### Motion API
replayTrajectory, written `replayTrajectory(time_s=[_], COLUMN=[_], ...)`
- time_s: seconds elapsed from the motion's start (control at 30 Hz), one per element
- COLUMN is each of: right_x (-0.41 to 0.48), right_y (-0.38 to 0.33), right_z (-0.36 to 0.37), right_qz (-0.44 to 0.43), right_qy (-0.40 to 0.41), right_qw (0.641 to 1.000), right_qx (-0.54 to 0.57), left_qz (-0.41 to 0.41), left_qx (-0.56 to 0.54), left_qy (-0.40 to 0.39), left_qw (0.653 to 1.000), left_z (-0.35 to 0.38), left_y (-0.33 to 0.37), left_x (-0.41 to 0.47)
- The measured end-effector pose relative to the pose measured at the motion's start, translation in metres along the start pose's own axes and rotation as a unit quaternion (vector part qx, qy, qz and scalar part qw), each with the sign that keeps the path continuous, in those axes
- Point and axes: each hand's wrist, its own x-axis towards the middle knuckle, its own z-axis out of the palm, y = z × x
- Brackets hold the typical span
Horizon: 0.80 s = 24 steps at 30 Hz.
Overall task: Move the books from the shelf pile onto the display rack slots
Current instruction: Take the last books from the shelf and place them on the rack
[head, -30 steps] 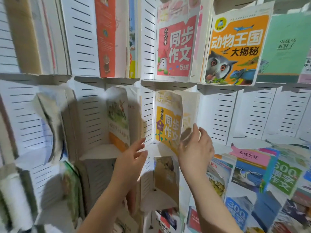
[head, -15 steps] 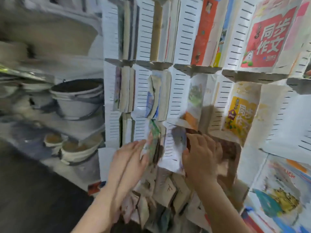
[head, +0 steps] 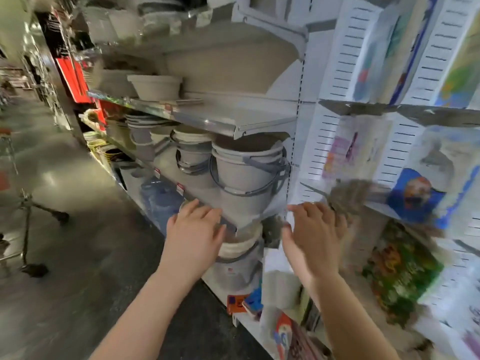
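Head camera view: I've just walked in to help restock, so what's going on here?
A person faces a white slotted display rack holding colourful, blurred books. Both hands are empty, fingers relaxed. The left hand hovers before stacked grey plastic buckets on the neighbouring shelf; the right hand is at the rack's left edge. No book is being carried right now.

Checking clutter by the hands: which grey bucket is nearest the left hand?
The lower bucket under the shelf, right beside the left hand; the other buckets stand on top of that shelf.
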Motion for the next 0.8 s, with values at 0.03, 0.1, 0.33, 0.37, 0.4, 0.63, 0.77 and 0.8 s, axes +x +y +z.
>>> replayTrajectory(time_s=[0.03, 0.1, 0.33, 0.37, 0.4, 0.63, 0.77, 0.8], right_x=[0.014, 0.044, 0.170, 0.191, 0.212, 0.370, 0.450, 0.470], right_y=[-0.022, -0.062, -0.185, -0.201, -0.217, -0.343, -0.407, -0.419], right_z=[0.012, 0.035, 0.119, 0.133, 0.147, 0.234, 0.278, 0.291], right_qz=[-0.004, -0.023, -0.067, -0.084, -0.103, -0.174, -0.158, -0.145], right_qy=[-0.002, 0.007, 0.069, 0.082, 0.091, 0.095, 0.046, 0.032], right_qw=[1.000, 1.000, 0.995, 0.993, 0.990, 0.980, 0.986, 0.989], right_qx=[0.007, -0.001, -0.011, -0.011, -0.014, 0.032, 0.028, 0.027], left_qz=[0.006, 0.010, 0.012, 0.014, 0.012, 0.000, -0.008, -0.009], left_qx=[0.007, 0.004, -0.005, -0.003, -0.004, 0.054, 0.034, 0.030], left_qy=[-0.002, -0.009, 0.045, 0.053, 0.057, 0.092, 0.122, 0.133], left_qw=[1.000, 1.000, 0.999, 0.999, 0.998, 0.994, 0.992, 0.991], left_z=[0.001, 0.005, 0.044, 0.051, 0.058, 0.081, 0.094, 0.099], left_y=[-0.023, -0.067, -0.197, -0.212, -0.228, -0.351, -0.428, -0.445], left_x=[0.017, 0.053, 0.184, 0.205, 0.228, 0.389, 0.468, 0.487])
